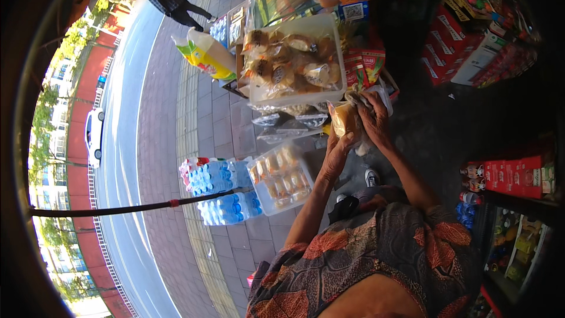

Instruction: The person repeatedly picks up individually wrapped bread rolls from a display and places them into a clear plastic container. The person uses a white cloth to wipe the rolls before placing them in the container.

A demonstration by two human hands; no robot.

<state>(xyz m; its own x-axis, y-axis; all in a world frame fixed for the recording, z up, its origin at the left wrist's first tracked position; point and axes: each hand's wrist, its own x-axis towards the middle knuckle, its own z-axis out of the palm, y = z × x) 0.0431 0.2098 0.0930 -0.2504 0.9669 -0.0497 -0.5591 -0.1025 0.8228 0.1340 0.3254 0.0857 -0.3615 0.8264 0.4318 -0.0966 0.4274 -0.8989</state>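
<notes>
My left hand [337,152] grips a cellophane-wrapped bread bun [344,119] from below and from its left side. My right hand [375,115] is closed around a crumpled greyish cloth [354,96] at the bun's right side. Just beyond the hands, a translucent plastic bin [295,100] holds several wrapped buns [281,73], some with dark print. A second clear plastic tub [282,210], lower and to the left, contains rows of small wrapped cakes [282,165]. Part of the cloth is hidden by my right fingers.
Shrink-wrapped water bottles [216,176] stand on the paving left of the tub. A dark pole [132,210] crosses at left. Dark plastic packets [289,126] lie below the bin. Red Budweiser cartons [443,48] are stacked at right. A person [170,2] walks near the road.
</notes>
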